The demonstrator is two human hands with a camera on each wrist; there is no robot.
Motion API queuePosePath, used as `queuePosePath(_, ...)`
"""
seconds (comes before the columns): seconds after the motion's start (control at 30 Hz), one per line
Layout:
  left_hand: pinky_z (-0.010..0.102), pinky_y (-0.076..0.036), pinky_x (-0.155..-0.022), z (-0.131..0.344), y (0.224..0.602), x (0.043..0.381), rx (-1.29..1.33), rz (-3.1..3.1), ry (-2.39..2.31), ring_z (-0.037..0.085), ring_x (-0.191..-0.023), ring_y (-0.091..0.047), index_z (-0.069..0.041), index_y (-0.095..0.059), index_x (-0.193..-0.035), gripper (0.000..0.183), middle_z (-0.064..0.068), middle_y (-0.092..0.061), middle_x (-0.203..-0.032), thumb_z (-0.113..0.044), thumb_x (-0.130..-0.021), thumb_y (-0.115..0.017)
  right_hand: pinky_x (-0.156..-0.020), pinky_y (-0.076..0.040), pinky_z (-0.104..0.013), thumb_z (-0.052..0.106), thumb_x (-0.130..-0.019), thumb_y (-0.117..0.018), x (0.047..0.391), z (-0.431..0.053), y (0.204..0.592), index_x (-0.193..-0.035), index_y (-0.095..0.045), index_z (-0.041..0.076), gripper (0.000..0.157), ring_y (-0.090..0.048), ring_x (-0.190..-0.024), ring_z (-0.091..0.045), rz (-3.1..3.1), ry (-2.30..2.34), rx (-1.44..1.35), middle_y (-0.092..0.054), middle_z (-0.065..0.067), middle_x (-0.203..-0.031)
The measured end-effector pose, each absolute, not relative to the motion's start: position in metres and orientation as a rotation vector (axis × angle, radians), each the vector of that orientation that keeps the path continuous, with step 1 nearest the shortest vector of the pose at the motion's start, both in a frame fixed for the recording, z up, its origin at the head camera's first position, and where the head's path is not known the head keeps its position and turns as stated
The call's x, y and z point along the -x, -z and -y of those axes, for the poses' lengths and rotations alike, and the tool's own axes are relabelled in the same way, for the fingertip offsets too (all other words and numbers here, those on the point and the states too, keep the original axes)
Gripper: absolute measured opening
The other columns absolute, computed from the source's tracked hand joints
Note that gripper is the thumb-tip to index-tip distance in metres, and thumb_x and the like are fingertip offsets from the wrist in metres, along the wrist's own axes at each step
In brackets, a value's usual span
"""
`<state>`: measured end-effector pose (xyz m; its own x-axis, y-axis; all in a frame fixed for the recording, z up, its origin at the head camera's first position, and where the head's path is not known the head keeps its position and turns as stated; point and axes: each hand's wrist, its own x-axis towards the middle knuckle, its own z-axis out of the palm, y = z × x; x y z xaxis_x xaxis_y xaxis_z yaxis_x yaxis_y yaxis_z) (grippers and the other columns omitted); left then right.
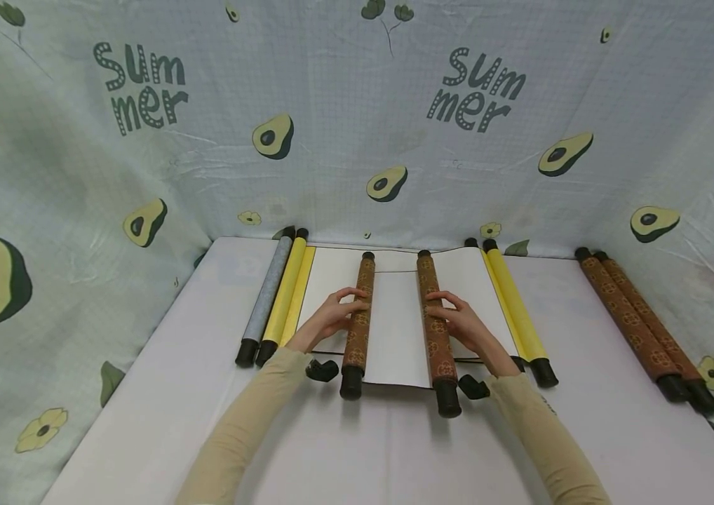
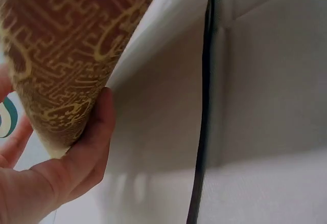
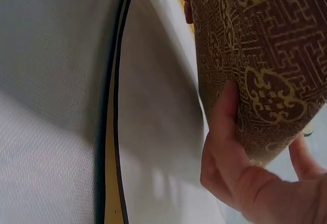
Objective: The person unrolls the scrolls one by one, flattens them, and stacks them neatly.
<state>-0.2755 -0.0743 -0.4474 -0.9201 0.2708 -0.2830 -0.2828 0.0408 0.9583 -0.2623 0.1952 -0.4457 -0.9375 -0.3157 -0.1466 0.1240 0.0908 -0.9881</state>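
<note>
A partly unrolled scroll lies at the middle of the table in the head view, with white paper point(image 1: 396, 322) between two brown patterned rolls with black end knobs. My left hand point(image 1: 332, 315) grips the left roll point(image 1: 359, 330), thumb on one side and fingers over the other. Around the right roll point(image 1: 438, 344), my right hand point(image 1: 466, 326) holds on in the same way. The left wrist view shows the gold-patterned brown cloth point(image 2: 66, 55) held in the fingers. Similar cloth point(image 3: 271, 86) fills the right hand in the right wrist view.
Beneath lies a wider white sheet point(image 1: 467, 270) between yellow rolls point(image 1: 287, 291) on the left and a yellow roll point(image 1: 517, 312) on the right. A grey roll point(image 1: 270, 291) lies farther left. Two brown rolls point(image 1: 631, 322) lie at the far right. An avocado-printed curtain point(image 1: 332, 91) encloses the table.
</note>
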Motion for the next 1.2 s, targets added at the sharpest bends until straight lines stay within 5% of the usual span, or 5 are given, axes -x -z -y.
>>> queuePosePath(0.27, 0.028, -0.045, -0.053, 0.0733, 0.4488, 0.2724, 0.044, -1.996, -1.825, 0.014, -0.058, -0.050, -0.012, -0.036, -0.115, 0.042, 0.012, -0.044, -0.100, -0.011, -0.082, -0.062, -0.054, -0.040, -0.022, 0.014, -0.082, -0.062, 0.2603, -0.1935, 0.4418, -0.116, -0.031, 0.014, 0.046, -0.044, -0.059, -0.007, -2.163, 1.798, 0.094, -0.046, -0.001, -0.080)
queuePosePath(0.5, 0.032, -0.048, -0.055, 0.0716, 0.4485, 0.2705, 0.051, -2.010, -1.804, 0.018, -0.066, -0.056, -0.014, -0.035, -0.113, 0.040, 0.016, -0.044, -0.109, -0.011, -0.082, -0.061, -0.060, -0.048, -0.028, 0.014, -0.081, -0.063, 0.2603, -0.1947, 0.4410, -0.122, -0.022, 0.013, 0.058, -0.053, -0.067, -0.011, -2.164, 1.757, 0.031, -0.046, -0.009, -0.095)
queuePosePath(0.87, 0.029, -0.045, -0.052, 0.0730, 0.4469, 0.2674, 0.043, -2.043, -1.777, 0.014, -0.058, -0.050, -0.014, -0.034, -0.111, 0.038, 0.008, -0.048, -0.083, -0.012, -0.083, -0.059, -0.063, -0.048, -0.031, 0.019, -0.081, -0.061, 0.2586, -0.1968, 0.4410, -0.126, -0.017, 0.018, 0.063, -0.054, -0.076, -0.017, -2.238, 1.668, -0.024, -0.043, -0.021, -0.117)
queuePosePath(1.2, 0.025, -0.042, -0.050, 0.0767, 0.4471, 0.2693, -0.002, -2.028, -1.824, 0.010, -0.054, -0.044, -0.012, -0.035, -0.110, 0.036, 0.009, -0.045, -0.092, -0.010, -0.083, -0.059, -0.064, -0.046, -0.029, 0.012, -0.083, -0.058, 0.2573, -0.2006, 0.4396, -0.125, -0.019, 0.016, 0.058, -0.053, -0.073, -0.011, -2.180, 1.808, 0.041, -0.045, -0.014, -0.103)
